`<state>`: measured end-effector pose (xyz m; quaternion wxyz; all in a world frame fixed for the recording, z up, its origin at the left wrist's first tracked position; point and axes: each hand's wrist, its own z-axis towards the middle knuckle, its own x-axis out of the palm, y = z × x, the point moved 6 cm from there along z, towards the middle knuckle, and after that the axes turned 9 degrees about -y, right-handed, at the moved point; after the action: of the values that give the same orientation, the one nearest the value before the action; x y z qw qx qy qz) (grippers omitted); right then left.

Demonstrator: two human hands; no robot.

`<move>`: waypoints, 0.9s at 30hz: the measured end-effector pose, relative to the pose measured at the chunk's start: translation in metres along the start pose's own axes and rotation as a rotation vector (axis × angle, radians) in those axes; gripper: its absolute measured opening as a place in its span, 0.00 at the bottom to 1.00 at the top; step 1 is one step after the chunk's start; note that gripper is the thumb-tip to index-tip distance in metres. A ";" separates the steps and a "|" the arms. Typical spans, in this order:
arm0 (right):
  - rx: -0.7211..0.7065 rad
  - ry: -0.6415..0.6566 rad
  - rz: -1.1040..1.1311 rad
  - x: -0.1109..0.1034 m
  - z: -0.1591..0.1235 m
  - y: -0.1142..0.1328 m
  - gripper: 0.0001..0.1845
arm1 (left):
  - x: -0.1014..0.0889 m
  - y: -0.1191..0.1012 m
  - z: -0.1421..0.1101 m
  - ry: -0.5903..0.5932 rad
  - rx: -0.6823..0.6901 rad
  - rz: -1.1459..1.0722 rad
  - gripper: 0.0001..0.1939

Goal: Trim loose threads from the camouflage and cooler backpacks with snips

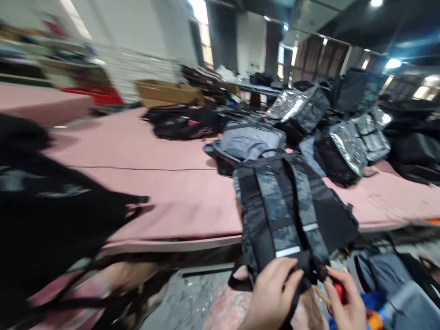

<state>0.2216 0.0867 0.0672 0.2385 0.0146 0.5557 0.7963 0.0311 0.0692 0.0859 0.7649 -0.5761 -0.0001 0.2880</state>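
Note:
A dark camouflage backpack lies strap side up, hanging over the front edge of the pink table. My left hand is closed round the bottom end of one of its straps. Just to the right, my right hand pinches the backpack's lower edge and also holds a small red object that I cannot make out. Both hands sit at the bottom of the view, below the table edge.
Several more bags lie on the table: a black one, a grey one and several in shiny plastic wrap. A blurred black bag fills the left. Cardboard boxes stand behind. More bags lie on the floor at the right.

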 end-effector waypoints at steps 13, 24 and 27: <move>-0.227 0.219 0.036 0.003 -0.001 0.031 0.10 | 0.023 0.004 -0.010 0.019 -1.005 -0.707 0.29; -0.323 0.279 -0.083 0.009 0.008 0.039 0.09 | 0.027 0.007 -0.009 -0.010 -0.875 -0.569 0.23; -0.340 0.258 -0.072 0.009 0.008 0.037 0.08 | 0.028 0.003 -0.010 -0.009 -0.923 -0.581 0.25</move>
<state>0.2025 0.0879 0.1010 0.1928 -0.1478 0.4396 0.8647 0.0563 0.0731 0.0700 0.4806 -0.8271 -0.2890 0.0371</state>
